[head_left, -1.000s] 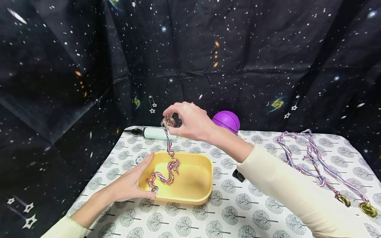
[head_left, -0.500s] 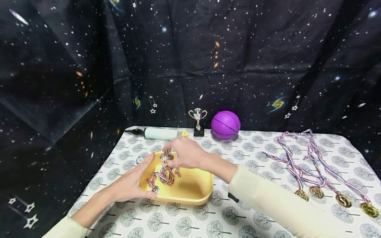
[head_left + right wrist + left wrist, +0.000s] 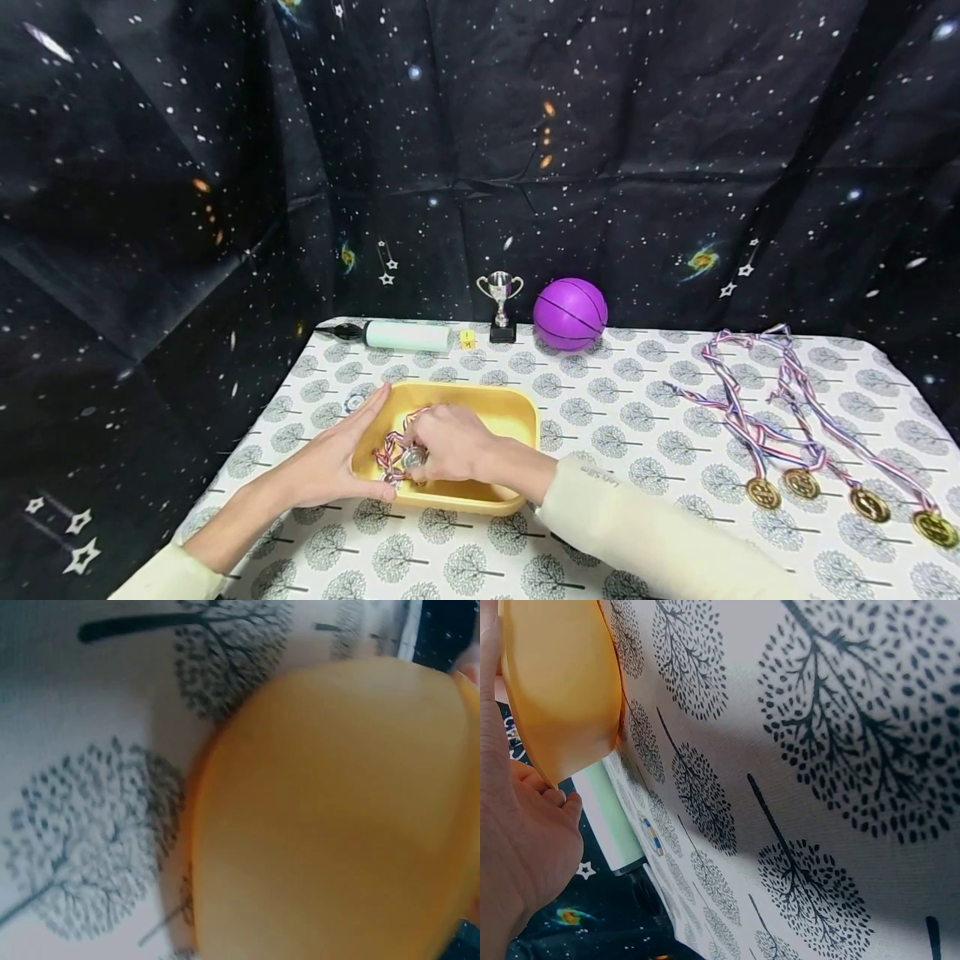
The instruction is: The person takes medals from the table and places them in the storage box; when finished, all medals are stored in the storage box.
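Observation:
A yellow plastic tub [image 3: 525, 408] sits on the table, its outer wall [image 3: 562, 682] large in the left wrist view. My left hand [image 3: 322, 467] grips the tub's left end, thumb at the front rim and fingers along the far-left edge. Inside the tub, my right hand [image 3: 453, 442] pinches a silver medal [image 3: 413, 457] between thumb and fingers. Its red, white and blue ribbon [image 3: 390, 448] lies bunched at the tub's left, beside another silver medal [image 3: 393, 478] that is partly hidden. The right wrist view shows mostly the tub's outside [image 3: 322, 810]; the fingers there are out of sight.
At the back stand a light green hand pump [image 3: 408, 336], a small yellow block [image 3: 467, 339], a silver trophy cup [image 3: 501, 304] and a purple ball [image 3: 570, 315]. Several gold medals [image 3: 763, 492] with striped ribbons [image 3: 738, 417] lie on the right. A dark starry cloth [image 3: 600, 167] hangs behind.
My right hand has come down from above the tub into it, bringing the silver medal and its ribbon down. The trophy has come into view. My left hand stays on the tub.

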Motion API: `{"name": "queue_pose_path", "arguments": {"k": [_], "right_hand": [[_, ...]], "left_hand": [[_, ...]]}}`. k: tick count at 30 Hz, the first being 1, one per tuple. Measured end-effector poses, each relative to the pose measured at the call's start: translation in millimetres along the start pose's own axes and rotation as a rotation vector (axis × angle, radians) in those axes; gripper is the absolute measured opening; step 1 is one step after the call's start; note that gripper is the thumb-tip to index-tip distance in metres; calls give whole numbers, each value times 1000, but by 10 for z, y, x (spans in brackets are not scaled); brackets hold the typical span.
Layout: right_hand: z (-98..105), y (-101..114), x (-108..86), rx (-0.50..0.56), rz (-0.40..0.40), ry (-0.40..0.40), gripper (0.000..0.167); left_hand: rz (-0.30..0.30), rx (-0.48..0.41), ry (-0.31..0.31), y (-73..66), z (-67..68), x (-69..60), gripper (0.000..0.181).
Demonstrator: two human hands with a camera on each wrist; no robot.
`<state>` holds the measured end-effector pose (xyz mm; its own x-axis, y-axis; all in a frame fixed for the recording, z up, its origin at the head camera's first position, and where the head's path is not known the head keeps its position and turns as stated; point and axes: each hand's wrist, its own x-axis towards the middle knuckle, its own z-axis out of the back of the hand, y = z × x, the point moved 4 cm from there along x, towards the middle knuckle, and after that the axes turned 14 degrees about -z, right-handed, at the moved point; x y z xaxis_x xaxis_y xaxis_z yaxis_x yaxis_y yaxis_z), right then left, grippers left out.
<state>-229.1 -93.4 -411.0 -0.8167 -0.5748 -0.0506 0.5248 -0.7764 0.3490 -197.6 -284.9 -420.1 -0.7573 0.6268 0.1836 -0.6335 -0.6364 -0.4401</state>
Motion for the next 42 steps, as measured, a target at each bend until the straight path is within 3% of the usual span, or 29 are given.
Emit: {"name": "queue_pose_path", "arguments": {"k": [5,9,14,17,22,30,37,42], "right_hand": [[-68,4,22,-46,30,-37,40],[5,-51,92,-44,22,-52,43],[236,-175,253,-145,-3,-202,42],[310,-203,328,-257,-3,-263,40],[208,-85,265,-318,64,-211,42],[-7,-4,158,-245,74,-131,36],[-132,9,126,-172,89,-102,40],[-165,26,112,-196,110,-121,45]], "left_hand": [[3,0,-2,-6,3,3,138],[2,2,-2,-5,6,4,140],[-1,2,-2,13,9,13,140],[1,-4,-3,16,9,14,139],[2,-7,-1,5,2,-2,138],[-12,0,-6,7,1,16,139],[-17,2,-3,-3,-9,6,140],[-6,6,-3,4,-10,-2,140]]}}
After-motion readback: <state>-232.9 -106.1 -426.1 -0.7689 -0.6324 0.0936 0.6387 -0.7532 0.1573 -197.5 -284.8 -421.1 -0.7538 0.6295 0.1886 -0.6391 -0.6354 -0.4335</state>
